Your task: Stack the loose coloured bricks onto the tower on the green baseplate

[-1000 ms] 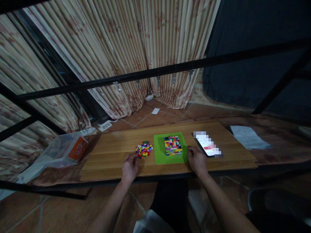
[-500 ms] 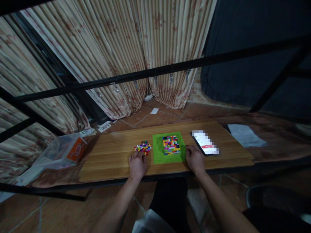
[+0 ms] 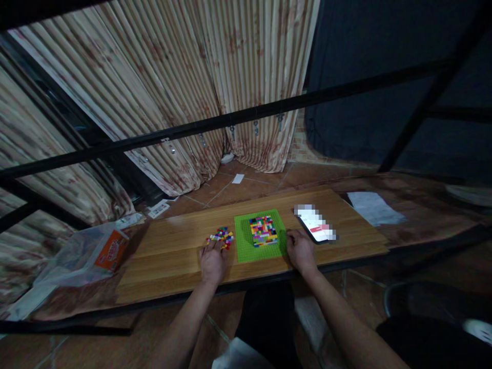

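A green studded baseplate (image 3: 243, 251) lies on the wooden board, bearing a block built of many-coloured toy bricks (image 3: 263, 231). To its left is a heap of loose toy bricks (image 3: 220, 236). My left hand (image 3: 213, 262) rests at the near side of this heap, fingers stretched out over its edge; no brick shows in its grasp. Beside the baseplate's right edge, my right hand (image 3: 302, 251) is closed, with fingers curled and thumb and index finger close together. Whatever it may hold is too small or hidden to make out.
A lit phone (image 3: 315, 225) lies right of my right hand. White paper (image 3: 374, 207) is at the far right. A clear plastic container (image 3: 73, 261) with an orange label stands left of the wooden board (image 3: 161, 256). A black metal bar (image 3: 200, 124) crosses beyond it.
The whole view has shifted and tilted slightly, so the table things appear further left. Both hands stay in nearly the same places beside the heap and the baseplate.
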The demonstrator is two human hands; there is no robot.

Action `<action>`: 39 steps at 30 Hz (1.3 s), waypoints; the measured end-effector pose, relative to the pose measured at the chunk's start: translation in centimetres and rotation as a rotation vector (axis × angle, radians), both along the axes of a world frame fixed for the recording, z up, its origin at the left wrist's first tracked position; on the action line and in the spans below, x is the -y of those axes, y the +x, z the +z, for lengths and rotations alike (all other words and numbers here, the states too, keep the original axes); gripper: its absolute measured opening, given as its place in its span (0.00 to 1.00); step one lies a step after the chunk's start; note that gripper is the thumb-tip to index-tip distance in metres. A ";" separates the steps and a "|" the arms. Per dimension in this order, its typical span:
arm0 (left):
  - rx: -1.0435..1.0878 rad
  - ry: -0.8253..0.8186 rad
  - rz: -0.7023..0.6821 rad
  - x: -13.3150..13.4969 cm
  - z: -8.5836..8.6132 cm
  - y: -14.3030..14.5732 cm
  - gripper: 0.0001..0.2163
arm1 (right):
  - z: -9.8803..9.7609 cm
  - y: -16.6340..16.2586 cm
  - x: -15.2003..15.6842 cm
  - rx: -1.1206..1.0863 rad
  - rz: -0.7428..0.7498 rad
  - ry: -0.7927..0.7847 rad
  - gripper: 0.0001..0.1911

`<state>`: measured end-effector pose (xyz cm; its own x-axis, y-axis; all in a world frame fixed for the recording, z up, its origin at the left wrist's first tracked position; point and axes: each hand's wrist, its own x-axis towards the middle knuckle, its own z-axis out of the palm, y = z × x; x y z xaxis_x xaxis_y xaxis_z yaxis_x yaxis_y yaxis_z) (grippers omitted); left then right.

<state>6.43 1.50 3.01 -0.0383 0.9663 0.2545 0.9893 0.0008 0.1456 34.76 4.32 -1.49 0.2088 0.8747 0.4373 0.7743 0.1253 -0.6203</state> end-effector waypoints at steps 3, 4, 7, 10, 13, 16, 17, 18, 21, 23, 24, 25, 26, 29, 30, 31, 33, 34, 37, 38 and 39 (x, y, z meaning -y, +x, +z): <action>-0.005 -0.022 0.015 -0.1 0.2 0.2 0.13 | 0.0 0.0 0.0 0.007 -0.001 -0.007 0.12; -0.009 -0.024 0.017 -0.1 0.3 0.3 0.13 | 0.0 0.0 0.0 0.006 0.000 -0.008 0.12; -0.034 -0.031 0.024 -0.1 0.4 0.4 0.13 | 0.1 -0.1 0.0 -0.002 0.005 -0.020 0.12; -0.054 -0.020 0.025 -0.2 0.4 0.5 0.14 | 0.2 -0.2 0.0 -0.007 0.003 -0.038 0.12; -0.061 -0.009 0.022 -0.4 0.4 0.4 0.14 | 0.4 -0.5 0.0 -0.008 -0.012 -0.037 0.11; -0.055 0.012 0.001 -0.5 0.3 0.4 0.14 | 0.6 -0.6 -0.1 -0.007 -0.029 -0.035 0.11; -0.049 0.022 0.000 -0.5 0.3 0.4 0.15 | 0.7 -0.7 -0.1 -0.007 -0.032 -0.035 0.11; -0.041 0.029 -0.004 -0.5 0.3 0.4 0.14 | 0.8 -0.7 -0.1 -0.007 -0.033 -0.035 0.11; 0.010 0.054 -0.018 -0.4 0.2 0.5 0.13 | 0.8 -0.8 -0.1 -0.011 -0.033 -0.037 0.12; 0.079 0.080 -0.036 -0.4 0.2 0.7 0.11 | 0.8 -0.8 0.0 -0.015 -0.032 -0.041 0.12; 0.127 0.092 -0.050 -0.4 0.2 0.8 0.10 | 0.8 -0.8 0.0 -0.017 -0.030 -0.044 0.12; 0.185 0.101 -0.068 -0.5 0.3 1.0 0.10 | 0.8 -0.8 0.0 -0.018 -0.028 -0.047 0.12; 0.249 0.104 -0.088 -0.6 0.3 1.2 0.10 | 0.8 -0.8 0.0 -0.018 -0.026 -0.050 0.12; 0.430 0.100 -0.156 -1.0 0.8 2.2 0.08 | 0.8 -0.7 0.0 -0.015 -0.018 -0.055 0.12; 0.469 0.101 -0.181 -1.3 1.0 2.7 0.08 | 0.8 -0.7 0.0 -0.014 -0.016 -0.056 0.12; 0.495 0.098 -0.205 -1.5 1.2 3.1 0.08 | 0.8 -0.6 0.0 -0.013 -0.014 -0.056 0.12; 0.530 0.090 -0.233 -2.1 1.7 4.1 0.08 | 0.8 -0.6 0.0 -0.011 -0.014 -0.055 0.12; 0.543 0.085 -0.240 -2.4 1.9 4.5 0.08 | 0.7 -0.6 -0.1 -0.010 -0.015 -0.054 0.12; 0.569 0.059 -0.254 -3.0 2.4 5.4 0.08 | 0.6 -0.6 -0.1 -0.008 -0.018 -0.053 0.12; 0.572 0.048 -0.259 -3.1 2.5 5.6 0.08 | 0.5 -0.6 -0.1 -0.007 -0.019 -0.053 0.12; 0.572 0.039 -0.262 -3.2 2.6 5.8 0.08 | 0.5 -0.5 -0.1 -0.006 -0.020 -0.052 0.12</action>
<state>12.28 4.70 5.64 0.0576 0.9525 0.2990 0.7214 -0.2468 0.6471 34.22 4.46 -0.98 0.2288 0.8918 0.3903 0.7724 0.0777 -0.6304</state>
